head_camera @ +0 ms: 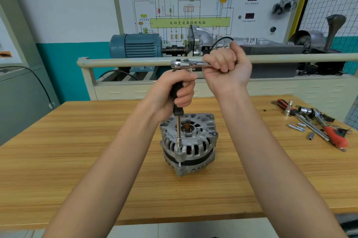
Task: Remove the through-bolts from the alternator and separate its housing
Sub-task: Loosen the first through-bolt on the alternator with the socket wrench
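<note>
We are gripping the black-handled extension bar [177, 100] in our left hand [174, 92] and the chrome ratchet wrench [186, 63] in our right hand [224, 67], above the grey cast-metal alternator [188, 144].

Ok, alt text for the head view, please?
Left hand grips a black-handled extension standing upright on the alternator, while the right hand grips the ratchet on top. Loose sockets and tools lie on the wooden table to the right.
</note>
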Demonstrator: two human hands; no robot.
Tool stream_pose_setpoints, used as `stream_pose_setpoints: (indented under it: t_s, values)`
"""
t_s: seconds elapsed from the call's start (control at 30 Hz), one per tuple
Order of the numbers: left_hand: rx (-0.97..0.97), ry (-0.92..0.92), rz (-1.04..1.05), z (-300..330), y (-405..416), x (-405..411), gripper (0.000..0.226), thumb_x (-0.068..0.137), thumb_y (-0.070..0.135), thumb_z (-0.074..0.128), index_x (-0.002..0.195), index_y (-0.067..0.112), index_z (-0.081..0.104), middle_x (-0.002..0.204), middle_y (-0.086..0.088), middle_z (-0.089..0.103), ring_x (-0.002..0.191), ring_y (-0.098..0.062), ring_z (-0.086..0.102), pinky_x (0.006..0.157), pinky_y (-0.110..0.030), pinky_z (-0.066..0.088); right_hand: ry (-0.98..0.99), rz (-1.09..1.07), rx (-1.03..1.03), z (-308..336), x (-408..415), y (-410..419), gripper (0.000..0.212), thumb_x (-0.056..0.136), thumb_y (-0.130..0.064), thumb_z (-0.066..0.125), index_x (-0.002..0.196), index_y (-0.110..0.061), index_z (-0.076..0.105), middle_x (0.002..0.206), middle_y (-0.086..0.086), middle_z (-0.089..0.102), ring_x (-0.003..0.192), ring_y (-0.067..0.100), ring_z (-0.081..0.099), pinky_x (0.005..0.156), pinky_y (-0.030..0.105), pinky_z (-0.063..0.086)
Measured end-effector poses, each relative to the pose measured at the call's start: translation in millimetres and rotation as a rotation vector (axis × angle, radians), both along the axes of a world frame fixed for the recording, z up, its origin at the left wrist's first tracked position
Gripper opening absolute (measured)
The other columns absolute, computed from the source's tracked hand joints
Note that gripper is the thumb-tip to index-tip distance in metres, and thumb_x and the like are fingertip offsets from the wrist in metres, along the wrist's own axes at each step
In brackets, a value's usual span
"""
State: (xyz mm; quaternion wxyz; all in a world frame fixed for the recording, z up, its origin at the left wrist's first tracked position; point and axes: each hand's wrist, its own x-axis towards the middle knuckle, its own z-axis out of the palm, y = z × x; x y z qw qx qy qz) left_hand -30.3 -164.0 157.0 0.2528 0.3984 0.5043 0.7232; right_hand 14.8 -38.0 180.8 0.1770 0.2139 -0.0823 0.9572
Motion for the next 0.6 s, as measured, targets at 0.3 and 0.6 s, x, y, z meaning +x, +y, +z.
stream_pose_setpoints:
  t_s: [0.3,0.6]
  values:
    - [0.007,0.006,0.371,-3,12,10,0.046,0.090,0.002,0.051,0.051,0.019,0.033,0.037,0.007,0.026,0.030,-0.008,0.017,0.036,-0.015,0.015,0.122,-0.350,0.145,-9,19,-20,0.055,0.099,-0.015,0.034,0.044,-0.016,0.036,0.036,-0.005,0.026,0.034,0.010,0.022,0.041,0.022,0.025]
    - [0.046,0.002,0.623,-8,22,15,0.040,0.084,-0.001,0.054,0.058,0.020,0.033,0.044,0.005,0.027,0.039,-0.011,0.018,0.039,-0.020,0.015,0.405,-0.877,0.420,-13,30,-52,0.031,0.090,-0.002,0.039,0.063,-0.017,0.040,0.039,-0.005,0.033,0.035,0.009,0.026,0.045,0.027,0.022]
